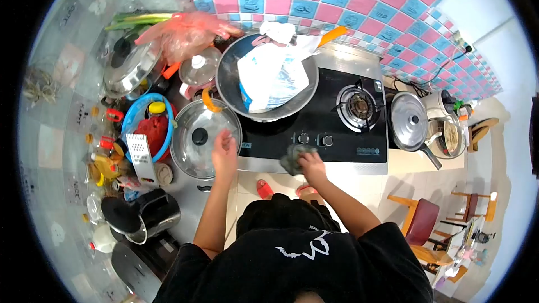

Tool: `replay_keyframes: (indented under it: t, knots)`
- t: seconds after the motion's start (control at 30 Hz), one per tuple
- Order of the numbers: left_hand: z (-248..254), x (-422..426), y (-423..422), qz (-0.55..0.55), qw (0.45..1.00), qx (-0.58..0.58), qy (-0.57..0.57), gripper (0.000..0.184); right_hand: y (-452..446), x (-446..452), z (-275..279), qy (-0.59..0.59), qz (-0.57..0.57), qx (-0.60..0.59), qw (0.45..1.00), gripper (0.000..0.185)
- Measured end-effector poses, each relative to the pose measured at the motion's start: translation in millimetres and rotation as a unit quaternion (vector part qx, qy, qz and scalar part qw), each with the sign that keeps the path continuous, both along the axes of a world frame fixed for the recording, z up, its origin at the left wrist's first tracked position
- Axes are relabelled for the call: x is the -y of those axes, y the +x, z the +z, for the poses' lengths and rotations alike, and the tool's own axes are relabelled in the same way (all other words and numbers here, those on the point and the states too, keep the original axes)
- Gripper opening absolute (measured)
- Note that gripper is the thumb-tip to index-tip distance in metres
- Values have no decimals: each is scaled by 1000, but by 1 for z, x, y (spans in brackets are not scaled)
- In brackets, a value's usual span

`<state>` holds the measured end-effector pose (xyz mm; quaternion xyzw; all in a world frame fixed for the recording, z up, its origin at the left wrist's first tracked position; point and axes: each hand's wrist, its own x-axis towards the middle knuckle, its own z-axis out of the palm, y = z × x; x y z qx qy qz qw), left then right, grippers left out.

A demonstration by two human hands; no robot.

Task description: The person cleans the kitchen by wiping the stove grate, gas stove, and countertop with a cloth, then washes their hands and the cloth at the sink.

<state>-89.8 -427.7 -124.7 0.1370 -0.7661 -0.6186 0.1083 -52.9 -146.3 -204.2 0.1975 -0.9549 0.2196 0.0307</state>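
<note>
A dark grey-green cloth is gripped in my right hand at the front edge of the black gas stove, near its knobs. My left hand hovers over the right side of a round glass lid with a black knob; its fingers are slightly blurred and apart, with nothing in them. A large wok stands on the stove's left side, holding a white and blue plastic bag. The right burner is bare.
Left of the stove are a steel pot lid, a pink plastic bag, a blue basin, a grater, bottles and a black kettle. Right of it stands a lidded pan. Chairs are at the lower right.
</note>
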Motion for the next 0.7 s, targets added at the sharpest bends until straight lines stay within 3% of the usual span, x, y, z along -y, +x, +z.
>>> replay_keyframes:
  t: [0.03,0.1,0.17,0.23,0.27,0.33,0.37,0.4,0.5,0.6,0.67,0.7]
  knots:
    - [4,2,-8,5,1000,1,8,40,4,-17,-7,3,-61,-12,998,19]
    - [12,5,-21,21,999,-15,-27,41,5,-51,-10,-138,-170,21,976,16]
    - [26,6,-30,48,996,-40,-64,43,-3,-73,9,-225,-354,60,906,18]
    - [15,12,-41,74,993,-54,-77,45,-18,-110,6,-349,-365,90,858,26]
    - [8,18,-47,100,989,-68,-88,46,-30,-117,31,-403,-369,106,831,32]
    - [0,25,-54,109,985,-78,-105,50,-57,-136,45,-466,-415,229,747,42]
    - [-1,26,-58,113,984,-71,-119,51,-71,-132,65,-476,-402,243,744,44]
    - [0,26,-62,118,982,-63,-134,53,-82,-126,88,-465,-390,235,759,35]
    - [9,30,-75,114,978,2,-176,53,-130,-124,88,-459,-307,203,809,22]
    - [-12,47,-92,115,980,4,-165,53,-174,-97,96,-482,-231,192,823,31]
    - [-25,64,-101,114,984,74,-118,39,-201,-78,90,-478,-215,231,820,36]
    - [-6,47,-102,145,986,54,-63,31,-208,-68,97,-443,-209,222,843,39]
